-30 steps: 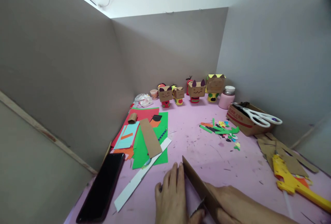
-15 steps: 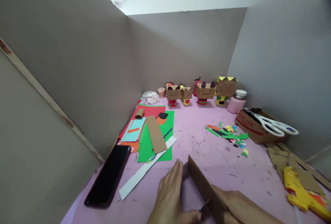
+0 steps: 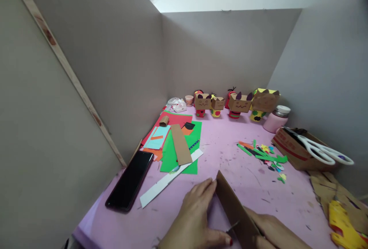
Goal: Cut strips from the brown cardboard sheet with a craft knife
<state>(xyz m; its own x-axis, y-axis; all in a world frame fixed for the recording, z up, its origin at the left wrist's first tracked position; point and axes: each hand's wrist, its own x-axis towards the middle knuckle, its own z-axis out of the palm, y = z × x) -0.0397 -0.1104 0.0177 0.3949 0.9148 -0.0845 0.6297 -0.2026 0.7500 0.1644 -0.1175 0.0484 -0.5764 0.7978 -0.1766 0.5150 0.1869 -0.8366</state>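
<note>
A brown cardboard piece (image 3: pixel 234 206) stands on edge on the pink tabletop in front of me. My left hand (image 3: pixel 195 216) lies along its left side, fingers stretched forward with the fingertips at the far end, thumb spread near the close end. By that thumb a thin dark pointed thing (image 3: pixel 232 227) meets the cardboard; its kind I cannot make out. On the other side, my right hand (image 3: pixel 266 224) grips the cardboard at its near part, with some fingers hidden. A cardboard strip (image 3: pixel 180 145) rests on green sheets (image 3: pixel 194 168) beyond my left hand.
To the left lie a phone (image 3: pixel 130 182) and a white strip (image 3: pixel 161 188). Coloured scraps (image 3: pixel 264 155), white-handled scissors (image 3: pixel 322 149) on a cardboard box (image 3: pixel 290 147), and a yellow glue gun (image 3: pixel 343 222) are at right. Cardboard-faced figures (image 3: pixel 240 104) and a pink jar (image 3: pixel 276 120) stand behind.
The view has turned left, so everything sits further right. My left fingertips have come up against the cardboard's far end. My right hand keeps its grip.
</note>
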